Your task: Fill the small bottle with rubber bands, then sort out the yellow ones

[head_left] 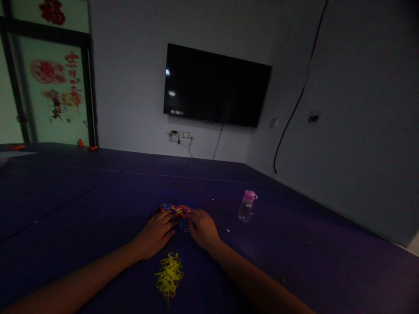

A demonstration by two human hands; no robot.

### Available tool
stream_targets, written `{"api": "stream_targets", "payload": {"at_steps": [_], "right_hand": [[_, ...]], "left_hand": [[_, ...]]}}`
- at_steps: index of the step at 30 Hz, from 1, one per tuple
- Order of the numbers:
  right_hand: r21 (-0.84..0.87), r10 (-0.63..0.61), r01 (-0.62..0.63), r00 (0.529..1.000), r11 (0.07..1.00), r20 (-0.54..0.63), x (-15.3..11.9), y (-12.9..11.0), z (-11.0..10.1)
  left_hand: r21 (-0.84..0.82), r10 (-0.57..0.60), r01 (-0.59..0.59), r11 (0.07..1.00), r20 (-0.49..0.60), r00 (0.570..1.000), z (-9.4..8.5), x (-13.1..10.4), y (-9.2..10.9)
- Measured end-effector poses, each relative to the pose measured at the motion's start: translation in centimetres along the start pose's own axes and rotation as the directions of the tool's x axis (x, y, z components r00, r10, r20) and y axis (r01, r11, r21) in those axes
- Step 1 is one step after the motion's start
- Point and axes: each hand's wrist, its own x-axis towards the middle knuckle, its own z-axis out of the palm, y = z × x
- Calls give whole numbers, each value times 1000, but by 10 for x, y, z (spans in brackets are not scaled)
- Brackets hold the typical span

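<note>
A pile of small, mixed-colour rubber bands (178, 211) lies on the dark purple tabletop. My left hand (156, 233) rests at the pile's left side, its fingers stretched out and a little apart over the bands. From the right, my right hand (203, 229) reaches into the same pile with fingers curled. What is between its fingertips is too small and dim to make out. Closer to me, below both hands, is a separate heap of yellow rubber bands (169, 274), which neither hand touches.
A clear bottle with a pink lid (249, 196) stands to the right of the hands. Small white scraps (228, 230) are scattered nearby. Orange objects (93, 148) sit at the table's far left edge. A television (216, 87) hangs on the wall, and a black cable (296, 104) dangles at right.
</note>
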Motion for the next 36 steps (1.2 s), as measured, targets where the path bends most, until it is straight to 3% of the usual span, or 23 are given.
{"api": "stream_targets", "payload": {"at_steps": [9,18,23,32,36], "right_hand": [[111,-249,239,965,965,78,-2,2,0],[65,-239,231,960,971,148,-3,1,-2],[39,-232,229,961,973,152,-3,1,-2],[74,-209,208,978,975,8,-4,0,-2],[109,-314,320,947,941,-68,-9,-8,-8]], "left_hand": [[-45,-41,40,998,-18,999,-13,1,12],[-80,-58,59,995,10,998,-15,3,15],[-70,-11,9,998,-25,1000,-18,2,15],[-108,65,-67,992,-21,998,-22,1,15],[-143,100,-107,984,-51,994,-26,0,17]]}}
